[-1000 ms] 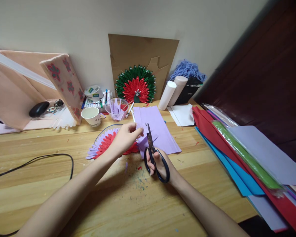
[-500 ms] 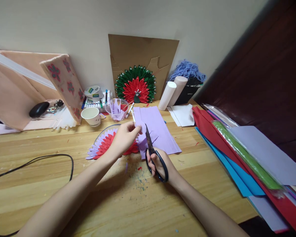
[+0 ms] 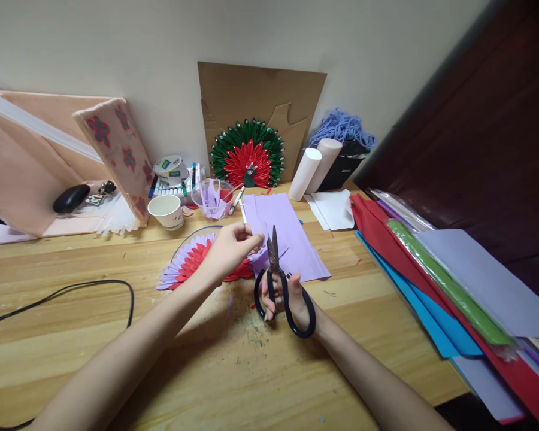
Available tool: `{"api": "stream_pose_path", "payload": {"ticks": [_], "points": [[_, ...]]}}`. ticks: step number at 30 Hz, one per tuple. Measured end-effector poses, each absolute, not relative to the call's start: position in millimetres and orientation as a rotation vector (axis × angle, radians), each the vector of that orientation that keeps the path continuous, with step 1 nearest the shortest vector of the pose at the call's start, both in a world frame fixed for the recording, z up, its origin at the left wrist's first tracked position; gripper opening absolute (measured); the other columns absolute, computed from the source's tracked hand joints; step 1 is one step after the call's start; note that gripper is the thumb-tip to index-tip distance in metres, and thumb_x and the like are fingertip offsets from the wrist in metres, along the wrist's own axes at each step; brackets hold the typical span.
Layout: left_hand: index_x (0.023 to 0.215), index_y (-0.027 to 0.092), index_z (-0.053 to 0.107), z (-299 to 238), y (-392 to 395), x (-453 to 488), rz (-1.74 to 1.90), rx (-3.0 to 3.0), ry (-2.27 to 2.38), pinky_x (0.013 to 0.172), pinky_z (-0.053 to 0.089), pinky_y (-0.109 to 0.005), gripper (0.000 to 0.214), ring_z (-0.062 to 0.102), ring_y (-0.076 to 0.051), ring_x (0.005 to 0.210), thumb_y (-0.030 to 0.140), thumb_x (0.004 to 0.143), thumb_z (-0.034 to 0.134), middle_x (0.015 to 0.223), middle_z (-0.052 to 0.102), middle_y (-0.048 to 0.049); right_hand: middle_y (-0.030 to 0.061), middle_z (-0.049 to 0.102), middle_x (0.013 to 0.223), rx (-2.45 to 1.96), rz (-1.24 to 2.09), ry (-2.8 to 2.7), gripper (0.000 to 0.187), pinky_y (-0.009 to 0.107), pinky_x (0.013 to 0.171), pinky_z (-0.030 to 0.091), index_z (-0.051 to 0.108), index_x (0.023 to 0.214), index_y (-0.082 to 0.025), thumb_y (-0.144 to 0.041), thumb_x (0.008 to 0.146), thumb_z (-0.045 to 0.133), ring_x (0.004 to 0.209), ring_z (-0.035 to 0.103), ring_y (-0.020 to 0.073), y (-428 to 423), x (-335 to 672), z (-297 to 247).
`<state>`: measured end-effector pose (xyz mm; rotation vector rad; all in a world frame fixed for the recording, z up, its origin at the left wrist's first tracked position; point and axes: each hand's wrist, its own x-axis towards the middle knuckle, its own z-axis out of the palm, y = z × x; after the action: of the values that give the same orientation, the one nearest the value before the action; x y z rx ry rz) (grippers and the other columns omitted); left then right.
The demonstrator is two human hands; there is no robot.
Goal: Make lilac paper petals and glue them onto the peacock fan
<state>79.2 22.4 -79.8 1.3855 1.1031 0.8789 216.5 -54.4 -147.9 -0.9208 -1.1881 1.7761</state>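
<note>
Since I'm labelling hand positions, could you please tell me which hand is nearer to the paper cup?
Left. The left hand is right of the paper cup; the right hand, holding the scissors, is farther right and closer to the wearer.

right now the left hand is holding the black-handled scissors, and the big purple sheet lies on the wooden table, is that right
Not quite: the head view shows the right hand holding the black-handled scissors. The big purple sheet does lie on the wooden table.
</note>
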Motion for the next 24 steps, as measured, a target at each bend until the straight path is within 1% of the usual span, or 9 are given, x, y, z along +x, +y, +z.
{"api": "stream_pose_path", "payload": {"ticks": [5, 11, 15, 19, 24], "points": [[0.059, 0.013, 0.054, -76.5, 18.9, 82.1, 0.792, 1.311, 1.111, 0.059, 0.042, -0.023, 0.016, 0.05, -0.009, 0.053, 0.027, 0.064, 0.061, 0.054, 0.054, 0.0027, -0.0063, 0.045, 0.046, -0.906, 1.784, -1.153, 0.073, 0.021, 0.042, 0.04, 0.044, 0.073, -0.018, -0.087, 0.055, 0.031, 0.038, 0.047, 0.0083, -52.2, 217.9, -153.7], [0.058, 0.013, 0.054, -77.2, 19.8, 82.2, 0.785, 1.274, 1.101, 0.06, 0.042, -0.023, 0.017, 0.051, -0.008, 0.054, 0.027, 0.062, 0.062, 0.055, 0.054, 0.0032, -0.0077, 0.041, 0.044, -0.941, 1.767, -1.13, 0.073, 0.019, 0.038, 0.038, 0.044, 0.07, -0.018, -0.087, 0.051, 0.035, 0.034, 0.044, 0.0074, -53.3, 215.9, -151.4], [0.057, 0.014, 0.053, -75.1, 18.9, 82.6, 0.782, 1.256, 1.111, 0.061, 0.043, -0.023, 0.018, 0.051, -0.008, 0.054, 0.028, 0.063, 0.062, 0.054, 0.054, 0.0033, -0.0082, 0.039, 0.043, -0.94, 1.723, -1.126, 0.069, 0.018, 0.036, 0.036, 0.045, 0.069, -0.017, -0.084, 0.055, 0.039, 0.033, 0.041, 0.0061, -54.4, 214.7, -148.2], [0.056, 0.014, 0.051, -72.8, 18.3, 82.7, 0.788, 1.244, 1.116, 0.062, 0.044, -0.023, 0.019, 0.052, -0.009, 0.054, 0.028, 0.063, 0.062, 0.054, 0.053, 0.0032, -0.0089, 0.038, 0.042, -0.961, 1.709, -1.109, 0.065, 0.016, 0.033, 0.033, 0.045, 0.068, -0.017, -0.081, 0.056, 0.046, 0.032, 0.04, 0.0055, -54.4, 213.9, -148.0], [0.059, 0.013, 0.054, -74.8, 19.4, 82.9, 0.789, 1.245, 1.111, 0.06, 0.043, -0.022, 0.018, 0.051, -0.008, 0.054, 0.028, 0.065, 0.061, 0.055, 0.053, 0.0033, -0.0096, 0.036, 0.041, -1.048, 1.65, -1.124, 0.064, 0.016, 0.031, 0.033, 0.043, 0.067, -0.018, -0.08, 0.057, 0.046, 0.03, 0.038, 0.0052, -53.9, 213.6, -148.1]]}}
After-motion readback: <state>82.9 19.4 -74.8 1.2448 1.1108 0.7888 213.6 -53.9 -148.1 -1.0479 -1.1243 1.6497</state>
